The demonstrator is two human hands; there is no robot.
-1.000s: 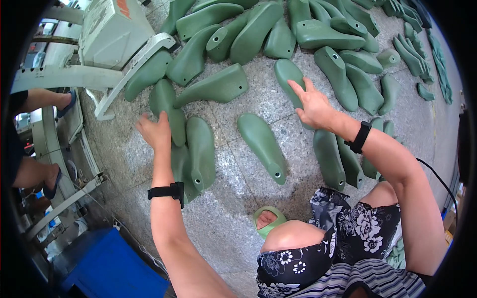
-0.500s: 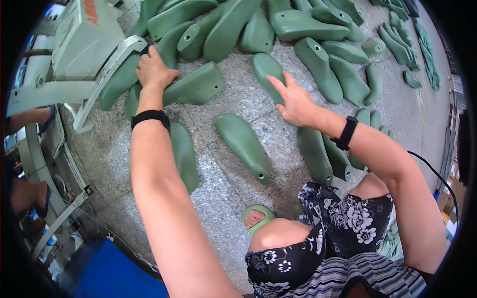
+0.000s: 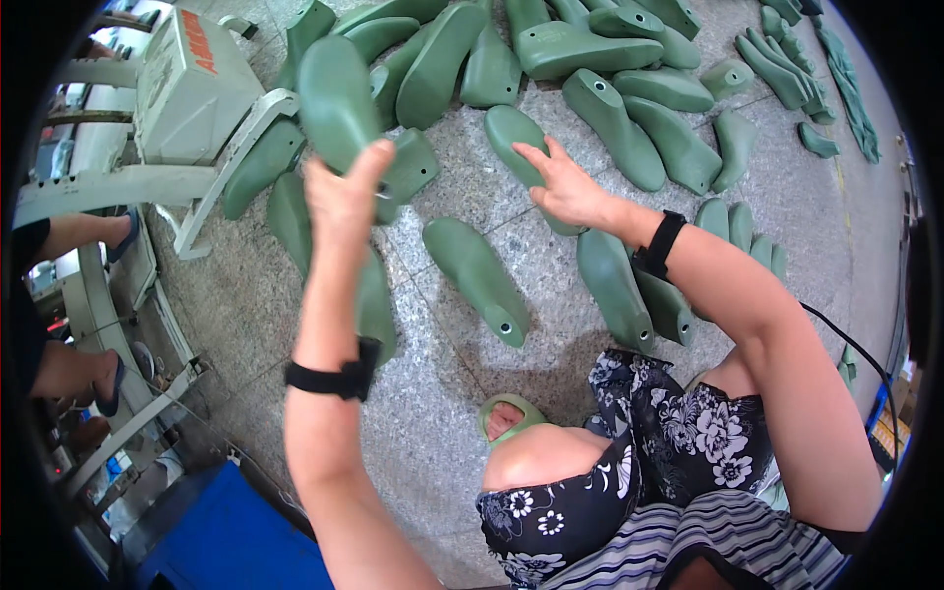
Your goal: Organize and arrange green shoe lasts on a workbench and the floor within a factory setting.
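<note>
My left hand, a little blurred, is closed on a green shoe last, lifted above the other lasts with its broad end pointing away from me. My right hand hovers over or rests lightly on a second green last on the floor, fingers stretched and apart; whether they touch it I cannot tell. Between my arms a single last lies on the stone floor, its holed end toward me. Another last lies partly behind my left forearm.
Many lasts lie heaped at the far side. A row of lasts sits by my right forearm. A pale metal machine with a slanted leg stands at left, near another person's legs. A blue surface fills the lower left.
My left hand has taken hold of a last from the far left and raised it, moving toward me and rightward. My right hand stays at the same last, shifted slightly in view.
</note>
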